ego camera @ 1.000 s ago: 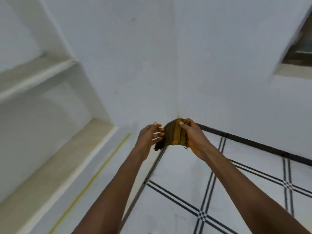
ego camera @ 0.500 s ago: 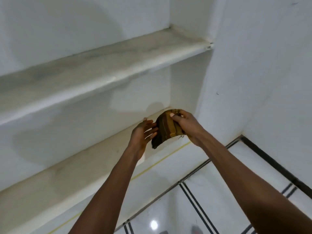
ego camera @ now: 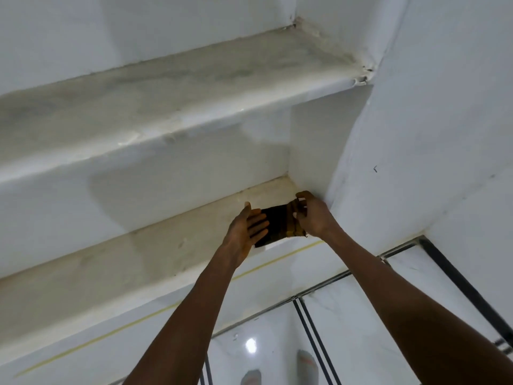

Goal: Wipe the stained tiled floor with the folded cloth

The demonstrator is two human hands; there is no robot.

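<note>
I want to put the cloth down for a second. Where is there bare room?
The lower shelf is bare left of the hands, out to the frame edge; the upper shelf is bare along its length. The corner by the side wall is crowded: both hands hold the cloth there.

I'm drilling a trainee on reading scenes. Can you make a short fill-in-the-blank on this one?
1. The right hand pinches the folded ____.
2. The left hand has its fingers ____, flat against the cloth.
3. Both hands are raised in front of the lower ____.
4. The tiled floor has dark ____ between its tiles.

Missing: cloth; straight; shelf; lines
</note>
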